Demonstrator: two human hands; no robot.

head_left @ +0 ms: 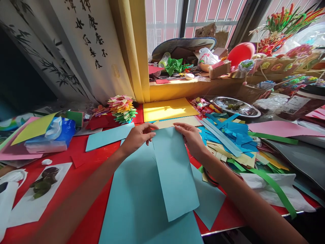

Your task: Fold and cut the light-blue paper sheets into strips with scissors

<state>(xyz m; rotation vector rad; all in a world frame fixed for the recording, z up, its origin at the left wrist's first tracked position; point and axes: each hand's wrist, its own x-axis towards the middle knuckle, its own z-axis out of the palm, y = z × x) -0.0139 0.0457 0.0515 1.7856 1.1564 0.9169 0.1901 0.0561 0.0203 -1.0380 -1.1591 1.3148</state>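
A light blue paper strip (pixel 176 176) is raised over a larger light blue sheet (pixel 129 196). My right hand (pixel 191 137) pinches the strip's top right corner between thumb and fingers. At its top left corner is my left hand (pixel 139 137), with thumb and index finger close together beside the paper's edge; whether they grip it is unclear. Another blue piece (pixel 208 196) lies under the strip's right side. A folded blue paper (pixel 109 137) rests on the red table (pixel 83 179), left of my left hand.
Blue cut strips (pixel 231 134) and green strips pile up at the right, near a metal plate (pixel 236 106). Behind are yellow paper (pixel 170 109) and a folded-paper stack (pixel 122 108). A tissue pack (pixel 50 135) and dark fruit on white paper (pixel 44 183) lie left.
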